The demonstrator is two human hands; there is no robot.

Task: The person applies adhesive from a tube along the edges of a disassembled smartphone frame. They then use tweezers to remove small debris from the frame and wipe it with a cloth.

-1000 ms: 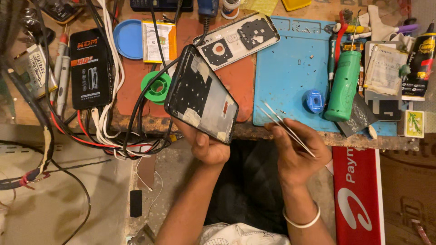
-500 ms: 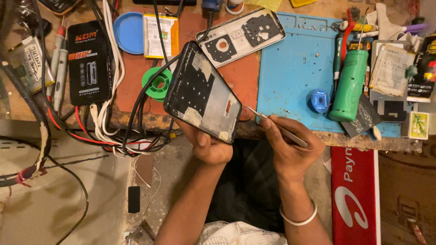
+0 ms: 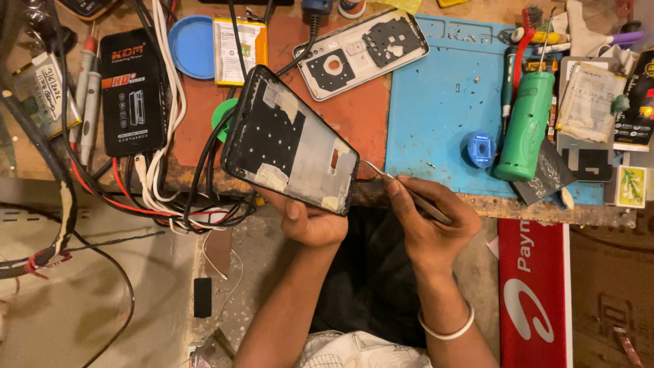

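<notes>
The left hand supports a phone frame from below. Its fingers are closed around the frame's lower edge, with the thumb lying against the near side. The frame is held tilted above the front edge of the counter, with its bare inner face turned up; patches of tape and a small red opening show on that face.

The right hand grips a pair of metal tweezers. The fingers are closed on the tweezers' shaft, and the tips touch the frame's right edge near its lower corner. A white bangle sits on the right wrist.

On the counter behind the frame lies a second phone body, face open, resting on a red-brown mat. To its right is a blue work mat carrying a small blue round container and, at its right side, an upright green bottle. To the left of the frame lie a black box, a blue round lid, a flat battery, and a bundle of black, white and red cables that hangs over the counter's edge.
</notes>
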